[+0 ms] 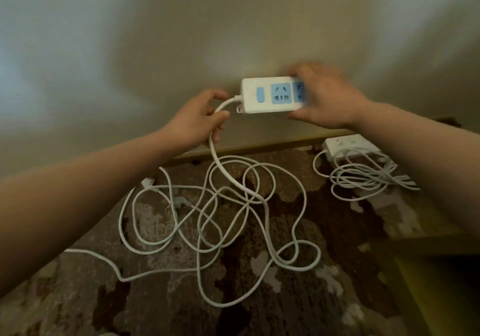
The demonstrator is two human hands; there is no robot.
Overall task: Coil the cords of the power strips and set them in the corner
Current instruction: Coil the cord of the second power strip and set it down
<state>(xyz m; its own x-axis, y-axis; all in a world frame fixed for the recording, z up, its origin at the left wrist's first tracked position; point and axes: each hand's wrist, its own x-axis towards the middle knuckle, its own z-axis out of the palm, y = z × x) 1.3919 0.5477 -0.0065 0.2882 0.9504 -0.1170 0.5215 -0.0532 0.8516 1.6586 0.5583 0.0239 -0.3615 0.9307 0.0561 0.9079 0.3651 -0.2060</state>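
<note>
A white power strip (262, 94) with blue sockets is held up in front of the wall. My right hand (327, 97) grips its right end. My left hand (201, 117) is curled round the strip's white cord (220, 165) just below where it leaves the strip. The cord drops into a loose tangle (233, 219) of white loops on the carpet, with a plug (148, 181) lying at the tangle's left. A second white power strip (348, 145) lies in the corner at the right, its cord (363, 177) gathered in a coil beside it.
A brown patterned carpet (298, 296) covers the floor. A plain wall with a baseboard (259, 146) runs across the back. A light wooden surface (441, 245) stands at the right edge. A stray cord end (85, 254) trails off to the left.
</note>
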